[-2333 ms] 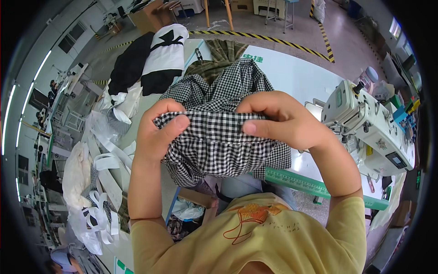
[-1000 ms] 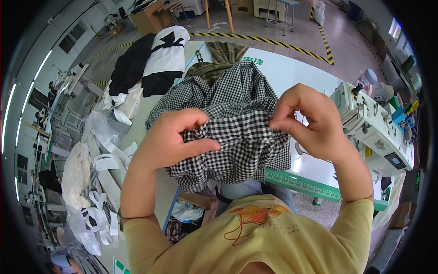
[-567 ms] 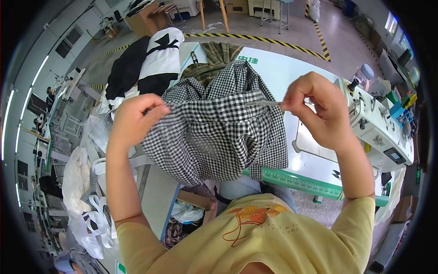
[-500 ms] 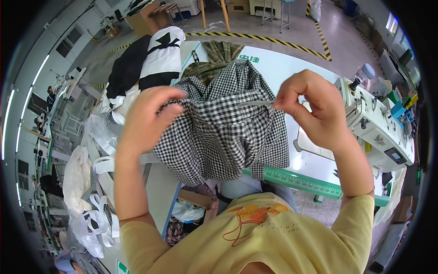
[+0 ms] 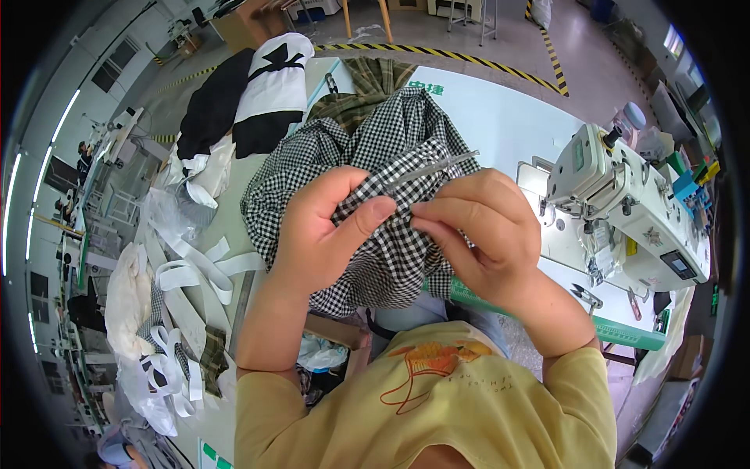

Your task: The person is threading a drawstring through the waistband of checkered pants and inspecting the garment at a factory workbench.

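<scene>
A black-and-white gingham garment (image 5: 367, 266) lies bunched in front of me, over the table's near edge. My left hand (image 5: 328, 223) is closed on its gathered band, the thumb on top and the fingers behind the cloth. Beside it, my right hand (image 5: 484, 227) pinches the same cloth between thumb and fingertips. A thin, greyish, see-through strip (image 5: 433, 168) slants across the band just above both hands; what holds its lower end is hidden.
A white sewing machine (image 5: 617, 187) stands at right, with small scissors (image 5: 586, 295) near it. Behind the garment lies brown plaid cloth (image 5: 375, 78). At left are white elastic bands (image 5: 180, 273), plastic bags and black-and-white cloth (image 5: 273, 86). An open carton (image 5: 336, 332) sits below.
Both hands have come inward and together on the gingham band. My right hand has let go of the grey strip's end and now pinches the cloth.
</scene>
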### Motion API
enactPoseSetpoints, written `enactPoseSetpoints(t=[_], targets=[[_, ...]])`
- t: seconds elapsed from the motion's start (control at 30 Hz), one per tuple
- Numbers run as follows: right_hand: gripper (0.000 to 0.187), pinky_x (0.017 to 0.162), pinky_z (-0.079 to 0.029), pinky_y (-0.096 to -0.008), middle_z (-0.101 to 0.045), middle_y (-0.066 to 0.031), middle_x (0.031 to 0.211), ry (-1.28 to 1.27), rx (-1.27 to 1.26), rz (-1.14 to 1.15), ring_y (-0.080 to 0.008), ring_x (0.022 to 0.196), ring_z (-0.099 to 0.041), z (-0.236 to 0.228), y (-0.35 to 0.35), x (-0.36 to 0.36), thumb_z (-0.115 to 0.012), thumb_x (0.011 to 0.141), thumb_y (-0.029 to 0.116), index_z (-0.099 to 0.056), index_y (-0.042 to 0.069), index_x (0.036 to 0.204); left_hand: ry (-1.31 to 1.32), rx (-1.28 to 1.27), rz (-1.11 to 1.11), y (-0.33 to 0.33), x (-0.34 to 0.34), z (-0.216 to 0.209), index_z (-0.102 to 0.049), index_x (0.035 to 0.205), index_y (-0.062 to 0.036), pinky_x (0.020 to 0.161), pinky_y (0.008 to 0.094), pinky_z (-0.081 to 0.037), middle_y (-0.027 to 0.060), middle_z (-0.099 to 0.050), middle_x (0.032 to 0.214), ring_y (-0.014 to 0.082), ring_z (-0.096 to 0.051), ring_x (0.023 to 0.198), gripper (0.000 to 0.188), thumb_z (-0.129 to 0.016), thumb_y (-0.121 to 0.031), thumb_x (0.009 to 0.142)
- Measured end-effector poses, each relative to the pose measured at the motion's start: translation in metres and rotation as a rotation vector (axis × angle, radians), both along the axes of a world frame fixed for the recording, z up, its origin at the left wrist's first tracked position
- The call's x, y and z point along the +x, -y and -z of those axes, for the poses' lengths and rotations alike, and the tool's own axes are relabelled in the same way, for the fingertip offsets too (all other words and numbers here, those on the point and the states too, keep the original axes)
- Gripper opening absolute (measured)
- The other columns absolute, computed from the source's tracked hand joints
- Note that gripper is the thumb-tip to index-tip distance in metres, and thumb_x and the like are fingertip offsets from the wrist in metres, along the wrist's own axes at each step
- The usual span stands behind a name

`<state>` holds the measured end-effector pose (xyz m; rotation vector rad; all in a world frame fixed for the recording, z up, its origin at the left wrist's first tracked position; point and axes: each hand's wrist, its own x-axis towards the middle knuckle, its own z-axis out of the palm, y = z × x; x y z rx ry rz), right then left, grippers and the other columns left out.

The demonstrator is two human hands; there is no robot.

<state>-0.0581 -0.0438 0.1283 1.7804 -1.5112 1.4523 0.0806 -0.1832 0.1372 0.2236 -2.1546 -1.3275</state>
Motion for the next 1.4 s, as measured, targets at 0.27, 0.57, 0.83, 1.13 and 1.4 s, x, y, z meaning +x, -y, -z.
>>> enactPoseSetpoints(t=[0.27,0.57,0.83,1.13,1.4], targets=[[0.012,0.059,-0.045,-0.0288,-0.06,-0.0109,0.083,0.226,0.012,-0.065,-0.0212,0.07,-0.056,-0.002,-0.01,-0.003,-0.065,0.071,-0.003,-0.059,0.001,0.081,-0.026,0.01,0.013,-0.001,0.001,0.004,-0.058,0.089,0.0013,0.057,0.0218,-0.038,-0.0003,-0.052,0.069,0.0065,-0.044,0.063,0.024,-0.062,-0.022,0.087],[0.012,0.054,-0.044,-0.0338,-0.053,-0.0084,0.069,0.209,0.272,0.042,-0.0244,0.059,-0.054,0.02,-0.019,-0.011,-0.052,0.082,-0.005,-0.049,0.003,0.091,-0.044,0.219,-0.021,-0.006,0.004,-0.002,-0.059,0.09,0.0009,0.061,0.0197,-0.039,-0.0015,-0.055,0.075,0.0052,-0.048,0.067,0.02,-0.062,-0.019,0.086],[0.015,0.051,-0.04,-0.0229,-0.058,-0.0049,0.077,0.454,0.314,-0.192,-0.0099,0.056,-0.051,0.01,-0.037,-0.016,-0.064,0.082,0.008,-0.059,0.001,0.094,-0.088,0.118,-0.041,0.001,0.005,-0.005,-0.059,0.085,-0.0001,0.058,0.0197,-0.035,-0.0031,-0.051,0.07,0.005,-0.043,0.063,0.018,-0.061,-0.018,0.087],[0.025,0.047,-0.031,-0.0173,-0.051,0.0014,0.064,1.114,0.008,-0.394,-0.0036,0.051,-0.039,-0.006,0.002,-0.006,-0.047,0.095,0.02,-0.059,0.002,0.082,0.032,-0.092,-0.077,-0.031,-0.006,-0.005,-0.059,0.082,-0.0002,0.05,0.0223,-0.037,0.0008,-0.053,0.064,0.0071,-0.044,0.055,0.023,-0.073,-0.018,0.077],[0.027,0.046,-0.026,-0.0182,-0.044,0.0031,0.059,1.042,-0.298,-0.394,-0.0037,0.049,-0.034,-0.024,0.007,-0.039,-0.046,0.096,0.023,-0.058,0.0,0.089,0.042,-0.23,-0.149,-0.025,0.015,0.002,-0.059,0.084,0.0022,0.051,0.0241,-0.04,0.0072,-0.055,0.066,0.0116,-0.05,0.057,0.028,-0.075,-0.019,0.075]])
